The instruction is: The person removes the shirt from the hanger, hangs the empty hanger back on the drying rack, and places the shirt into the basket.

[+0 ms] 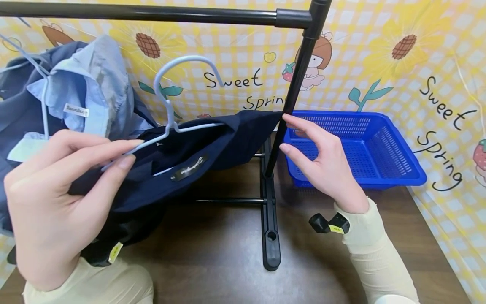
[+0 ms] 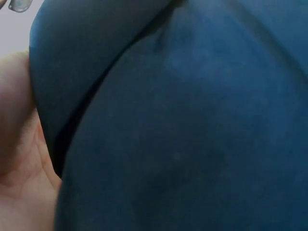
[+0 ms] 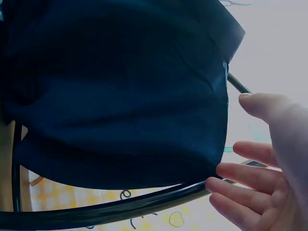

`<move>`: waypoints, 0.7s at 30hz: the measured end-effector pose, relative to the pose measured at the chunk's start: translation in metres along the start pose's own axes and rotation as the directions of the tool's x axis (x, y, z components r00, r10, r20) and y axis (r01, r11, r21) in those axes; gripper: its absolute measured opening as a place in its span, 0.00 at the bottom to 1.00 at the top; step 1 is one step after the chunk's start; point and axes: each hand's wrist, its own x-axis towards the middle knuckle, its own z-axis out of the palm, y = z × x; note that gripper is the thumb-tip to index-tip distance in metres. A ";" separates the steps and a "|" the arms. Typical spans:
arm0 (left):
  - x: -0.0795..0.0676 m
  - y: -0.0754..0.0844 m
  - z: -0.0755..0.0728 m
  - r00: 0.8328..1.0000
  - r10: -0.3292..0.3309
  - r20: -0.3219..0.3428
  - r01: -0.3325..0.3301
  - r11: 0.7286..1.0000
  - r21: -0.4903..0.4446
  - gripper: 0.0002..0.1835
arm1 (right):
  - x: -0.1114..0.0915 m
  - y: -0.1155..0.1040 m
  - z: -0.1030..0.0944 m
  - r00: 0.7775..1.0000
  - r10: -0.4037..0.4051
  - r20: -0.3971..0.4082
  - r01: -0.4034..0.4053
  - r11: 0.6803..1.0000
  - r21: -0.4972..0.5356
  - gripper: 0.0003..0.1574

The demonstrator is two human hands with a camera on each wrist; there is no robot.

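Note:
My left hand (image 1: 57, 202) pinches one arm of a light-blue hanger (image 1: 168, 110) between thumb and fingers, at the left of the head view. A navy shirt (image 1: 243, 139) with a dark collar label hangs on that hanger, whose hook stands above the collar, below the rack's top bar. Navy cloth (image 2: 183, 125) fills most of the left wrist view. My right hand (image 1: 330, 169) has its fingers extended beside the rack's black post (image 1: 296, 84), near the shirt's far shoulder. Nothing is held in it, and the right wrist view shows its spread fingers (image 3: 250, 178) by the shirt's edge.
A black top bar (image 1: 152, 13) runs across the head view. At left hang other garments, including a light-blue shirt (image 1: 102, 76). A blue perforated basket (image 1: 395, 147) sits behind the right hand, and the rack's foot (image 1: 270, 249) rests on the brown wooden surface (image 1: 212, 261).

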 end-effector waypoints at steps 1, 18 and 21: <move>0.000 -0.001 -0.002 1.000 0.001 -0.010 -0.001 1.000 -0.011 0.12 | 0.000 0.000 0.000 1.000 0.003 0.001 -0.003 1.000 0.003 0.34; 0.000 -0.012 0.000 0.998 0.017 -0.066 -0.023 0.996 -0.090 0.12 | 0.004 -0.025 -0.010 0.971 -0.159 -0.178 0.171 0.984 0.055 0.27; 0.005 0.001 0.011 0.998 0.021 -0.051 -0.026 0.996 -0.089 0.10 | 0.002 -0.034 -0.015 0.950 -0.152 -0.275 0.180 0.980 0.080 0.27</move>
